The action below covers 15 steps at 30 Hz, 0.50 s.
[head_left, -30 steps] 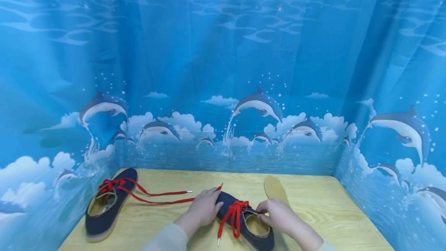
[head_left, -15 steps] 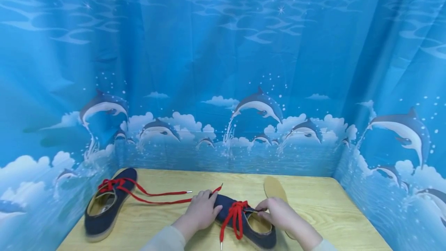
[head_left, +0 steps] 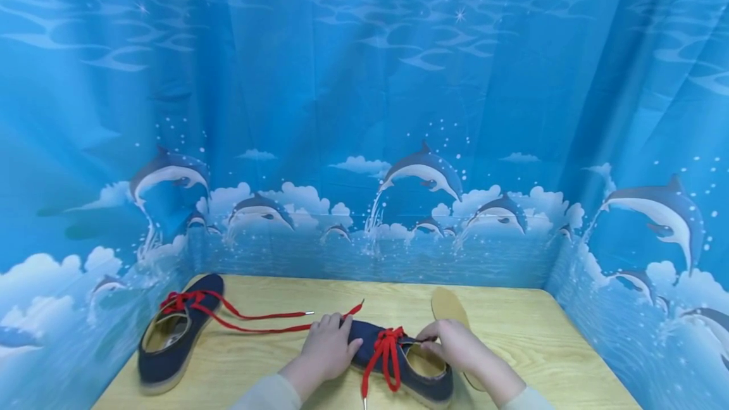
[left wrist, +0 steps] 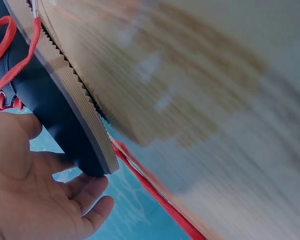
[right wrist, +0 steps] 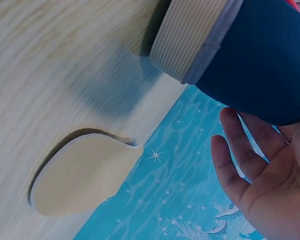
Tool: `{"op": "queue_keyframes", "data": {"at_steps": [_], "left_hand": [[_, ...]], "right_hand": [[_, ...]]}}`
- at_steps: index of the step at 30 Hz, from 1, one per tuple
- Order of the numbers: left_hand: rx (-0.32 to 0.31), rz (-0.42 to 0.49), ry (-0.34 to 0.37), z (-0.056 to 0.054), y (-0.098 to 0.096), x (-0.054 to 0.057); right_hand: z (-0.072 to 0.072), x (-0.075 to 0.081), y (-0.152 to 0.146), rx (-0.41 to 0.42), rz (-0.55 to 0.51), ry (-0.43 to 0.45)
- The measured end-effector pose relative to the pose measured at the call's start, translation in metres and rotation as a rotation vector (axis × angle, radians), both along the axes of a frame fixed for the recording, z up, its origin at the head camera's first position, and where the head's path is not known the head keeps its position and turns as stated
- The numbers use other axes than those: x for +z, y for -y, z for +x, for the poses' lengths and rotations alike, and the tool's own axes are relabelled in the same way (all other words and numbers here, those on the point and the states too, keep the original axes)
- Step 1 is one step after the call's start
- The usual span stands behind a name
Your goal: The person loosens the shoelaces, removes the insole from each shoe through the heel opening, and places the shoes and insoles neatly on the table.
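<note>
A navy canvas shoe (head_left: 367, 339) with a tied red lace (head_left: 386, 359) lies on the table, toe to the left. My left hand (head_left: 328, 351) grips its toe; in the left wrist view the thumb and fingers wrap the toe (left wrist: 65, 130) above the ridged sole. At the shoe's opening, my right hand (head_left: 457, 345) pinches the collar's far edge, with the thumb on the inside. The right wrist view has the heel (right wrist: 255, 65) in front of part of that hand. A tan insole (head_left: 447, 304) lies behind the right hand, partly hidden by it.
A second navy shoe (head_left: 159, 366) stands at the table's left side, its long red laces (head_left: 273, 331) stretched right toward my left hand. A blue dolphin-print curtain (head_left: 364, 112) surrounds the wooden table (head_left: 529, 334) at the back and sides.
The gripped shoe has turned slightly, its toe moving left and its heel a little right. My left hand has shifted slightly left with the toe. The right hand keeps its hold on the collar.
</note>
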<state>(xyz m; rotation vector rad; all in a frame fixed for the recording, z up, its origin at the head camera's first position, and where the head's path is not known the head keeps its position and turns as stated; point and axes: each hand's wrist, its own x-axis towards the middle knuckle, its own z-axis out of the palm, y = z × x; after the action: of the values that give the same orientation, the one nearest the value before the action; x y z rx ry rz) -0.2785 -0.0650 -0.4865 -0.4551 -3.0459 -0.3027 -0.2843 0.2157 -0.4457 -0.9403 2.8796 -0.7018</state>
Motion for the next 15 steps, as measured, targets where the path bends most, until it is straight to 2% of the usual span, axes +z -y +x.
{"op": "queue_keyframes", "data": {"at_steps": [7, 12, 15], "left_hand": [[0.009, 0.016, 0.033, -0.001, 0.001, -0.001], [-0.085, 0.108, 0.076, -0.004, 0.009, 0.002], [-0.146, 0.126, 0.079, -0.006, 0.014, 0.002]], "right_hand": [[-0.002, -0.001, -0.001, 0.006, -0.001, 0.001], [0.002, -0.003, -0.004, -0.025, 0.037, -0.012], [0.003, -0.004, -0.005, -0.045, 0.051, -0.013]]}}
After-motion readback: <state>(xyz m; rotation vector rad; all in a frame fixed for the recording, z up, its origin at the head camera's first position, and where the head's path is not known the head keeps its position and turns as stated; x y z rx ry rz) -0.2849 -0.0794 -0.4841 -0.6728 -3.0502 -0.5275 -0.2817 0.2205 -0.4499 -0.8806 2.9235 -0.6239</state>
